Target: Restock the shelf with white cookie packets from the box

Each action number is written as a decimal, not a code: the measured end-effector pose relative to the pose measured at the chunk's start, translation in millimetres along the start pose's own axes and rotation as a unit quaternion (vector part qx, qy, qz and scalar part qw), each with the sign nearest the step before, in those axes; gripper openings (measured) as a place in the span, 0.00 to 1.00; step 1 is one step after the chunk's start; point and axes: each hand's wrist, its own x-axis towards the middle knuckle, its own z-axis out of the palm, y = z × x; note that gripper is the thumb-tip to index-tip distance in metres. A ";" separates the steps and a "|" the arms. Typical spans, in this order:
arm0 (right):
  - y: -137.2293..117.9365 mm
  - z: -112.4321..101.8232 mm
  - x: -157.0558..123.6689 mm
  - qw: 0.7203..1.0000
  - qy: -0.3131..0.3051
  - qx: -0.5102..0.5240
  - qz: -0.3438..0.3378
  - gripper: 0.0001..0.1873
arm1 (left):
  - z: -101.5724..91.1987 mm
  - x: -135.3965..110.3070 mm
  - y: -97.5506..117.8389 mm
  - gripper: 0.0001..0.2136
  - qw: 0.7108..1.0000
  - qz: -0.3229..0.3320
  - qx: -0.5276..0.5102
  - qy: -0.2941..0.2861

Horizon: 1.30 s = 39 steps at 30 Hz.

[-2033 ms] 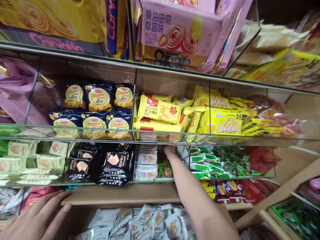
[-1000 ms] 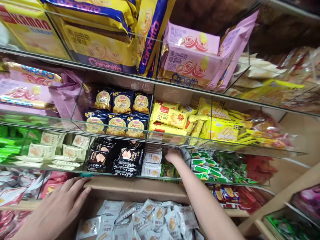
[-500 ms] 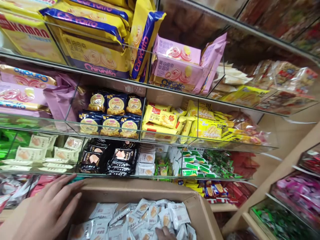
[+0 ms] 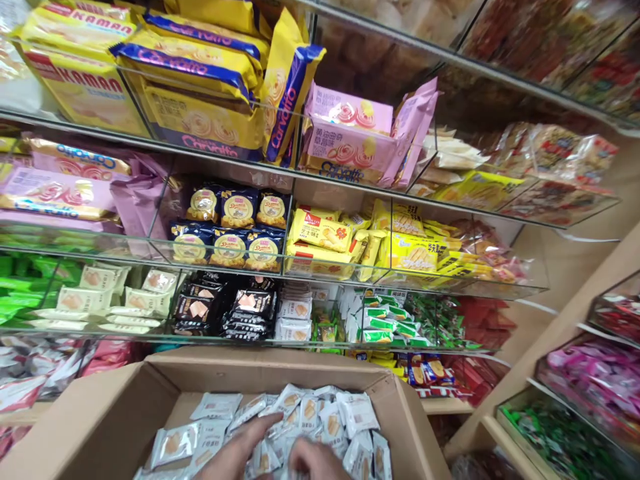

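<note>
Shelf unit (image 4: 333, 191): glass-fronted, fills frame from top to below mid; its lower tier sits right behind the work, so reach in btwn tiers looks tight.
Carton (image 4: 225, 380): open, lower centre, loose heap of white pkts (image 4: 173, 443) inside, lying at odd tilts. Step in hand, as I read it: gathering pkts w/ both hands.
Flaps (image 4: 85, 420): folded out at lower L & lower R; could catch a wrist or sleeve.
Carvalfo bags (image 4: 195, 67): upper L, yellow/blue, one leaning on end; well clear.
Pink cookie packs (image 4: 350, 143): upper centre, also clear.
L hand (image 4: 240, 450): bottom centre, over heap, apart from R hand; blurred, can't tell if gripping.
R hand (image 4: 320, 461): bottom centre, just R of the other, fingers look curled; blurred, can't tell if it has a pkt. Next move prob. calls for closing on a few w/o dragging neighbours.
Black pkts (image 4: 250, 303): mid frame, lower tier.
Shelf stack (image 4: 294, 310): just R of black ones, similar-looking white wrappers; gn/wht pkts (image 4: 380, 327) farther R.
</note>
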 end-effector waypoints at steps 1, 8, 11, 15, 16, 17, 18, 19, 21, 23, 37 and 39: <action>-12.2 -6.8 -0.5 0.997 0.009 0.072 -0.003 0.13 | 3.6 2.4 5.3 0.29 0.998 -0.025 -0.062 -0.011; -47.9 -12.2 5.3 0.918 0.065 0.390 0.025 0.20 | 5.0 11.3 40.2 0.21 0.926 -0.126 -0.353 -0.044; -46.7 -4.6 8.1 0.900 0.108 0.423 0.001 0.18 | -0.5 7.4 42.3 0.20 0.913 -0.140 -0.381 0.025; -46.5 -3.9 8.6 0.862 0.097 0.496 -0.029 0.14 | -3.6 -1.1 47.4 0.23 0.813 -0.241 -0.524 -0.076; -45.9 -5.3 7.9 0.863 0.094 0.496 -0.030 0.13 | -3.1 -2.9 48.6 0.24 0.787 -0.260 -0.550 -0.102; -44.6 -7.3 6.8 0.872 0.093 0.479 -0.034 0.12 | -2.6 -4.2 49.2 0.23 0.771 -0.270 -0.567 -0.105; -42.8 -9.7 5.4 0.889 0.096 0.445 -0.042 0.10 | -2.2 -5.0 49.3 0.20 0.767 -0.267 -0.576 -0.087; -40.6 -12.4 3.8 0.909 0.102 0.399 -0.061 0.10 | -2.2 -5.3 48.8 0.15 0.771 -0.253 -0.582 -0.051; -35.7 -18.1 0.1 0.943 0.116 0.286 -0.123 0.10 | -4.7 -4.7 46.9 0.12 0.784 -0.221 -0.580 0.013; -32.1 -23.0 -3.8 0.956 0.116 0.192 -0.189 0.09 | -10.3 -3.5 45.4 0.15 0.800 -0.187 -0.569 0.036; -34.6 2.9 -11.1 0.880 0.015 0.474 -0.040 0.19 | -13.3 -1.2 45.3 0.22 0.886 -0.070 -0.432 0.153; -35.8 7.3 -9.5 0.882 0.028 0.470 -0.030 0.24 | -11.7 0.6 39.4 0.28 0.895 -0.067 -0.406 0.173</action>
